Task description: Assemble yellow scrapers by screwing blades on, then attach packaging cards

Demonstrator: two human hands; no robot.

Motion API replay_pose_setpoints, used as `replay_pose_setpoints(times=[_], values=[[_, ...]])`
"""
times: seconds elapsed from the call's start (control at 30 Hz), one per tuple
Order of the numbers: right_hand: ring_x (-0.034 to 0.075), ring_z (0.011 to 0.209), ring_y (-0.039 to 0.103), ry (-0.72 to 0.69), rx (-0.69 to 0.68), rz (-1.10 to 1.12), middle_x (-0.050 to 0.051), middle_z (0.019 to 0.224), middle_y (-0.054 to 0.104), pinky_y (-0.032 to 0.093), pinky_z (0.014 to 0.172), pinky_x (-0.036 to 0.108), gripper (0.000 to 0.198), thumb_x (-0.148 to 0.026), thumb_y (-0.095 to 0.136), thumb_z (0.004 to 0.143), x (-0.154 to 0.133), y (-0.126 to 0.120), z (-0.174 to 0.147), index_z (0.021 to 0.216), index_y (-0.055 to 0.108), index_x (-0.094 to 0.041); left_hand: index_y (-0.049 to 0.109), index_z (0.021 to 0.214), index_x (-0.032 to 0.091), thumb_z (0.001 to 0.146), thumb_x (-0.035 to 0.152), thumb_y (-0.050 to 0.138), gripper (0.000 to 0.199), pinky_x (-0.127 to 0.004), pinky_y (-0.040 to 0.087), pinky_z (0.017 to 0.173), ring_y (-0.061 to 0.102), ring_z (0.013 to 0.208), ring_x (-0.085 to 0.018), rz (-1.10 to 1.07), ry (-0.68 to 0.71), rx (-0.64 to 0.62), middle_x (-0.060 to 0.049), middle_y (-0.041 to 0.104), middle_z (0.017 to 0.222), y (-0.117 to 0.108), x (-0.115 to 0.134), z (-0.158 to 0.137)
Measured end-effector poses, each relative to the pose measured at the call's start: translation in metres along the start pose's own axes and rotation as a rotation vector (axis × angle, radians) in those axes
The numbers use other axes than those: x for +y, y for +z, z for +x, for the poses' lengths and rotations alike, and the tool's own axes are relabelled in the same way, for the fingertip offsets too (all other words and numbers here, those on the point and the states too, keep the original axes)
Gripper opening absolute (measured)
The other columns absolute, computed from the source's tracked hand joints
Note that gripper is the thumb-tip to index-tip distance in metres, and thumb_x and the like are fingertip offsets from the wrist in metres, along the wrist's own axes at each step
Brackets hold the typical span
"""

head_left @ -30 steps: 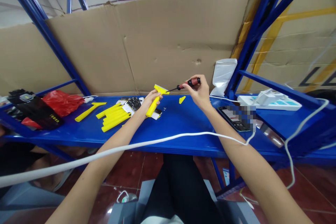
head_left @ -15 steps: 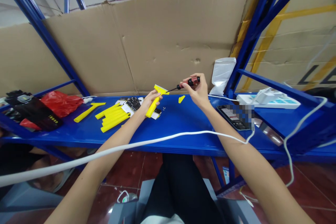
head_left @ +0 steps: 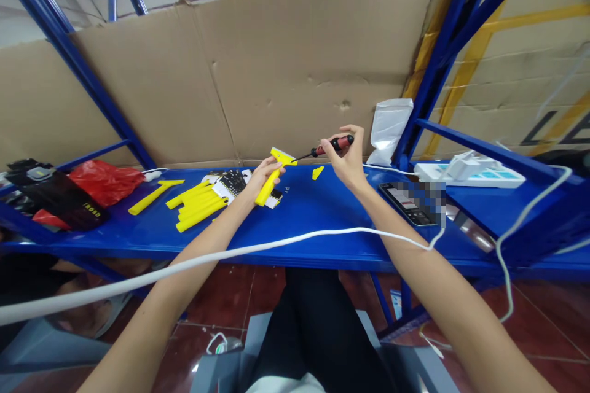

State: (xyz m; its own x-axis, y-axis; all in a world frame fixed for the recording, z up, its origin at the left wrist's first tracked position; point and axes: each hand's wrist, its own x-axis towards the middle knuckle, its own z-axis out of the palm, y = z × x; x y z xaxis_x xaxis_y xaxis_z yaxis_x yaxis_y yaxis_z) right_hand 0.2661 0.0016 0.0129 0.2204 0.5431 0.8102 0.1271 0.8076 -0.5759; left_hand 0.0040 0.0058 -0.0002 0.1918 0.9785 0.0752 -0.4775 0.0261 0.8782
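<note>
My left hand is closed round the handle of a yellow scraper, its wide head pointing up and away. In my right hand is a screwdriver with a red and black handle, gripped between thumb and fingers. The screwdriver's tip meets the right end of the scraper head; whether it sits in a screw is too small to tell. A small yellow piece lies on the blue shelf below the screwdriver. Tiny bits lie just right of the scraper handle.
Several yellow handles and black-and-white printed cards lie left of my left hand, and another yellow scraper farther left. A phone and power strip are at right. A white cable crosses in front of my forearms.
The fingers of my right hand have shifted on the screwdriver handle and spread slightly. The scraper and my left hand stay nearly in place; the view has shifted slightly.
</note>
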Motion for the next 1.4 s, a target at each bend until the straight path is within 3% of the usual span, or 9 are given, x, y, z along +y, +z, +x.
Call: replay_pose_setpoints(times=[0.13,0.27,0.33,0.5,0.7,0.87,1.03,1.23,1.4], values=[[0.027,0.107,0.083,0.004,-0.127,0.151,0.010,0.133,0.071,0.066,0.107,0.055,0.069,-0.061,0.087,0.091,0.002,0.004,-0.002,0.132,0.040,-0.032,0.068,0.132,0.017,0.083,0.005,0.086,0.054,-0.014,0.040,0.045,0.073,0.078,-0.012,0.010,-0.007,-0.003,-0.009,0.078,0.107,-0.001,0.000,0.001],[0.029,0.093,0.081,0.032,-0.033,-0.019,0.002,0.097,0.073,0.067,0.101,0.057,0.066,-0.055,0.091,0.090,0.001,0.002,-0.005,0.133,0.049,-0.030,0.068,0.125,0.016,0.084,0.005,0.085,0.046,-0.015,0.042,0.044,0.072,0.077,-0.012,0.013,0.006,0.004,-0.009,0.077,0.108,0.001,-0.002,0.000],[0.029,0.092,0.080,0.021,-0.005,-0.074,0.001,0.093,0.071,0.066,0.102,0.058,0.065,-0.058,0.090,0.090,0.002,0.001,-0.005,0.132,0.049,-0.030,0.068,0.124,0.017,0.084,0.005,0.085,0.045,-0.015,0.042,0.044,0.073,0.077,-0.013,0.012,0.004,0.007,-0.009,0.077,0.108,0.002,-0.003,0.000],[0.028,0.119,0.080,-0.002,-0.134,0.113,0.012,0.139,0.070,0.067,0.108,0.053,0.076,-0.072,0.084,0.091,0.009,0.003,-0.004,0.138,0.038,-0.034,0.067,0.127,0.019,0.084,0.003,0.084,0.049,-0.015,0.041,0.044,0.072,0.076,-0.012,-0.029,0.000,0.037,-0.008,0.078,0.109,0.002,-0.001,0.000],[0.028,0.099,0.083,0.034,-0.064,-0.004,0.005,0.107,0.077,0.068,0.104,0.055,0.068,-0.064,0.090,0.090,0.013,0.005,-0.008,0.131,0.046,-0.031,0.065,0.124,0.019,0.085,0.002,0.083,0.047,-0.014,0.041,0.045,0.073,0.076,-0.011,-0.055,0.003,0.065,-0.007,0.077,0.108,0.002,0.004,-0.001],[0.030,0.125,0.079,0.009,-0.135,0.132,0.014,0.148,0.065,0.067,0.109,0.053,0.080,-0.074,0.087,0.088,0.017,0.007,-0.008,0.139,0.040,-0.034,0.063,0.121,0.020,0.081,0.002,0.086,0.049,-0.014,0.040,0.045,0.073,0.076,-0.011,-0.071,0.016,0.082,-0.005,0.076,0.107,0.002,0.005,-0.001],[0.030,0.104,0.081,0.042,-0.068,-0.022,0.005,0.107,0.077,0.066,0.108,0.059,0.070,-0.066,0.090,0.087,0.016,0.007,-0.010,0.131,0.049,-0.031,0.064,0.126,0.020,0.081,0.001,0.086,0.053,-0.014,0.041,0.045,0.074,0.075,-0.011,-0.073,-0.001,0.067,-0.006,0.078,0.108,0.002,0.006,-0.001],[0.030,0.123,0.079,-0.002,-0.136,0.133,0.016,0.152,0.062,0.068,0.108,0.055,0.078,-0.071,0.085,0.090,0.018,0.010,-0.011,0.141,0.038,-0.034,0.063,0.127,0.019,0.083,0.001,0.084,0.052,-0.014,0.042,0.044,0.074,0.073,-0.011,-0.081,0.015,0.068,-0.006,0.078,0.107,0.003,0.007,-0.001],[0.030,0.105,0.081,-0.008,-0.063,-0.035,0.006,0.109,0.078,0.068,0.104,0.058,0.064,-0.056,0.087,0.094,0.012,0.009,-0.015,0.136,0.046,-0.031,0.063,0.124,0.019,0.083,0.002,0.084,0.049,-0.015,0.043,0.044,0.073,0.073,-0.011,-0.070,0.009,0.053,-0.004,0.077,0.105,0.003,0.007,-0.003]])
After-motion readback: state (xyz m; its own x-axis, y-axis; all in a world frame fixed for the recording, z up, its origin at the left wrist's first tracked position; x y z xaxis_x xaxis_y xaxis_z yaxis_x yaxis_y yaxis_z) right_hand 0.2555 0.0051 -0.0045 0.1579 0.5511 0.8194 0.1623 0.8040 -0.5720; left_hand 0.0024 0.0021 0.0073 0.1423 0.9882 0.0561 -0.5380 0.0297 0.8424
